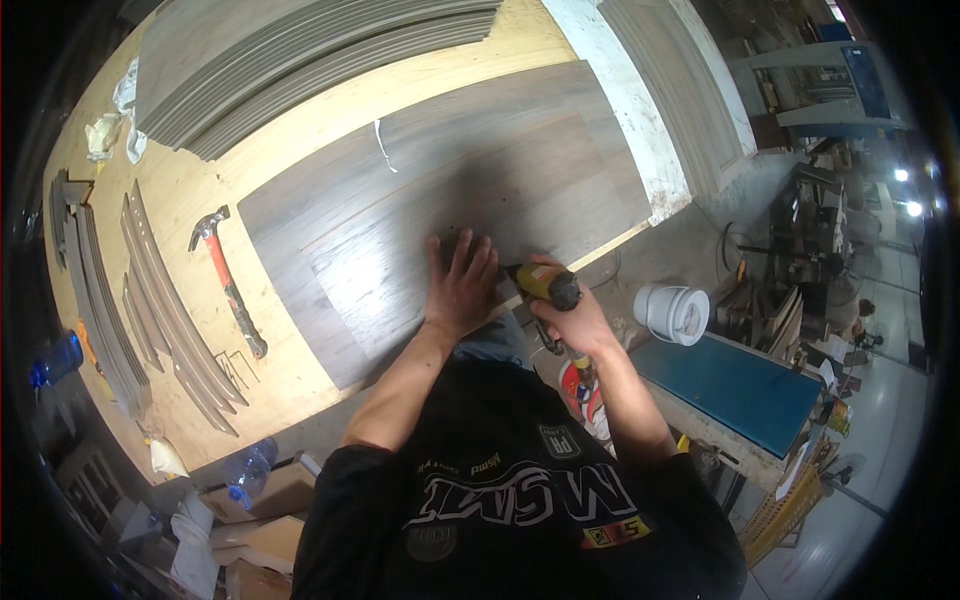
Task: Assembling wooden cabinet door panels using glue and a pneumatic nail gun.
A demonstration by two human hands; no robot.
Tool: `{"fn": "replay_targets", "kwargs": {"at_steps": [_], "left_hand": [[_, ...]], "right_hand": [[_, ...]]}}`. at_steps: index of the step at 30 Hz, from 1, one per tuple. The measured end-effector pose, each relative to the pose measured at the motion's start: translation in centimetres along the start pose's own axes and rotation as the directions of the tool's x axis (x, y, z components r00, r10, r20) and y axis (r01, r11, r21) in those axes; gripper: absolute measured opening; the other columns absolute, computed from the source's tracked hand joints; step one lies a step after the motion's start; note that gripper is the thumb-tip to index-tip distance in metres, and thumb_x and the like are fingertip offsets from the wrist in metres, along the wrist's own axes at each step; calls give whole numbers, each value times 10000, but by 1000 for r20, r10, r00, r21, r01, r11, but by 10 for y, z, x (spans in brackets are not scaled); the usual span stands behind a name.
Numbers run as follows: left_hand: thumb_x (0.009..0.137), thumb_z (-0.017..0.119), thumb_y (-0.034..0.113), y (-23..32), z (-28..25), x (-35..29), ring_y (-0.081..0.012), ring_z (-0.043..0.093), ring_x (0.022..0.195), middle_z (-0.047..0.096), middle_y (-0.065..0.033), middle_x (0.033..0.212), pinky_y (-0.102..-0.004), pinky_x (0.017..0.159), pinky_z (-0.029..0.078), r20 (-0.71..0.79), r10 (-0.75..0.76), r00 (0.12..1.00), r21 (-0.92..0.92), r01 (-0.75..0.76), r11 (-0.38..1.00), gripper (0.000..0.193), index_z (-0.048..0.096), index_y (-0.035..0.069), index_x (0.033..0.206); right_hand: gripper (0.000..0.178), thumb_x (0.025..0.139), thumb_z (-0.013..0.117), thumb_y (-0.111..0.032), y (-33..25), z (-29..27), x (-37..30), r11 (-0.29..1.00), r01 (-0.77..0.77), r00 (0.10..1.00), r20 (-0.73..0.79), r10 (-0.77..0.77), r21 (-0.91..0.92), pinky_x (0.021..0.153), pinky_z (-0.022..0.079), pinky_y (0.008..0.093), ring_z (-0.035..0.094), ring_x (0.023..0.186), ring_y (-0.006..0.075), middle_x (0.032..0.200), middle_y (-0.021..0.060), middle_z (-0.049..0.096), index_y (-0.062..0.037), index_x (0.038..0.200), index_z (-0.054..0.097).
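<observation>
By the panel, the right hand grips a drill, long axis pointing toward spread left hand

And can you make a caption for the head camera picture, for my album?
Left hand on a grey board, right hand gripping a yellow tool, hammer lying to the left.

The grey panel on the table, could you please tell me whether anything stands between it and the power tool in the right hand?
Nothing visible does: the right hand holds the power tool at the near edge of the grey panel. The left hand rests on the panel beside the tool's nose; whether the nose touches is unclear.
</observation>
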State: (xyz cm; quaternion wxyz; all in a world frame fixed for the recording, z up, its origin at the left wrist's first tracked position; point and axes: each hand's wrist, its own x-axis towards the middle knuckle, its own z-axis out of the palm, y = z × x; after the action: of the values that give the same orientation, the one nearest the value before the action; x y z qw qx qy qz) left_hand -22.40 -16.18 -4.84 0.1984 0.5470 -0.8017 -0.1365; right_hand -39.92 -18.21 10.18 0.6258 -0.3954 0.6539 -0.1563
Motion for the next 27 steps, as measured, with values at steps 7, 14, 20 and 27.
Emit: {"fn": "replay_targets", "kwargs": {"at_steps": [7, 14, 20, 27], "left_hand": [[768, 706, 341, -1, -9, 3, -358, 314, 1459, 491, -104, 1448, -762, 1138, 166, -3, 4, 1000, 13, -4, 1000, 627, 577, 86, 1326], [871, 671, 352, -33, -32, 25, -312, 328, 1446, 452, -68, 1502, -623, 1178, 203, 111, -91, 990, 34, 88, 996, 539, 581, 149, 1362], [902, 660, 299, -122, -53, 93, -319, 467, 1297, 595, -51, 1299, -526, 1082, 328, -149, -368, 918, 13, 374, 927, 309, 689, 173, 1183], [871, 689, 216, -139, -65, 121, -301, 593, 1083, 687, -46, 979, -495, 926, 412, 176, -507, 844, -216, 535, 817, 50, 725, 184, 855]], "right_hand": [[655, 856, 666, 2, -12, -2, 2, 999, 0, 1000, -3, 0, -46, 500, 436, 244, 524, 557, 90, 966, 31, 656, -139, 1467, 478], [650, 878, 665, -36, -63, -33, -3, 992, 130, 990, -56, -130, 0, 496, 435, 247, 527, 539, 88, 875, 29, 626, -131, 1487, 458], [684, 848, 688, -49, -92, -15, 22, 977, 182, 983, 17, -181, -113, 500, 439, 246, 525, 548, 80, 876, 22, 632, -126, 1489, 463], [649, 841, 701, -66, -133, 12, 68, 978, 166, 985, 65, -159, -127, 491, 428, 263, 508, 509, 95, 884, 30, 636, -123, 1455, 500]]}}
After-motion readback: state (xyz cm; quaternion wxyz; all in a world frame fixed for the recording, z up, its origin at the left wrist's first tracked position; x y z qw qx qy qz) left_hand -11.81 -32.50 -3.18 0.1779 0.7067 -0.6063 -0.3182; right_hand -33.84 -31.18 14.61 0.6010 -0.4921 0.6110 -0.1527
